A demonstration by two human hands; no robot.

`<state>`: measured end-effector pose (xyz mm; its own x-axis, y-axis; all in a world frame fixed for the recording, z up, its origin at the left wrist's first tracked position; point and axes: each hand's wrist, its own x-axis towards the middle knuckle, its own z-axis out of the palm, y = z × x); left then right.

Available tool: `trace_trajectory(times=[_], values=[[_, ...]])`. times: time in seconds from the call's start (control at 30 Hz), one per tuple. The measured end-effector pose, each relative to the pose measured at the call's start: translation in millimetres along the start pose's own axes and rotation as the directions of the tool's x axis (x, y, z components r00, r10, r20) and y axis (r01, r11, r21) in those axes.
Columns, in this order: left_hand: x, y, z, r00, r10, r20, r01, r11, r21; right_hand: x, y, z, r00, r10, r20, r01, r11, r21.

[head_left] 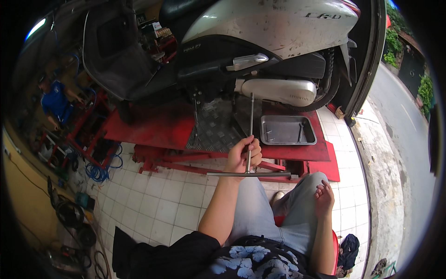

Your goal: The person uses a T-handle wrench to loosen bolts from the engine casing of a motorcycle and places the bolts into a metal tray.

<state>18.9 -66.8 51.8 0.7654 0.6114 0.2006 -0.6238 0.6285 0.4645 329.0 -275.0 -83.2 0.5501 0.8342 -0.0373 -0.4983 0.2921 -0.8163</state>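
My left hand (243,156) is wrapped round the shaft of a T-handle wrench (251,123), just above its crossbar. The wrench's far end reaches up to the silver engine cover (278,91) on the side of a scooter (272,28); whether it sits on a bolt there is too small to tell. Over my right thigh rests my right hand (324,196), fingers loosely curled and apart, with nothing seen in it. A metal tray (288,130) lies below the engine cover, holding a few small metal parts or tools.
The scooter stands on a red lift table (153,125) with a dark treaded plate. A person in a blue shirt (58,102) is at the far left, near a coiled blue hose (100,171). Dark cloth (348,251) lies at lower right. A street (404,125) runs along the right.
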Motion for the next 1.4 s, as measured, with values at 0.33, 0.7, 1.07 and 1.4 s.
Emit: trace_trajectory(times=[0.33, 0.7, 1.07, 1.4], values=[[-1, 1, 3, 1.0, 0.004, -0.013, -0.003, 0.999, 0.048, 7, 12, -12, 0.993, 0.042, 0.108, -0.051, 0.995, 0.082], [-1, 6, 2, 1.0, 0.023, -0.015, -0.023, 1.0, 0.021, 8, 14, -10, 0.995, 0.034, 0.091, -0.033, 0.999, -0.013], [-1, 9, 1, 1.0, 0.028, -0.006, -0.028, 1.0, -0.008, 9, 17, -13, 0.995, 0.029, 0.094, -0.025, 0.998, -0.051], [-1, 13, 3, 0.998, 0.044, -0.036, -0.043, 0.999, 0.024, 7, 15, -9, 0.998, 0.025, 0.051, -0.019, 0.992, -0.127]])
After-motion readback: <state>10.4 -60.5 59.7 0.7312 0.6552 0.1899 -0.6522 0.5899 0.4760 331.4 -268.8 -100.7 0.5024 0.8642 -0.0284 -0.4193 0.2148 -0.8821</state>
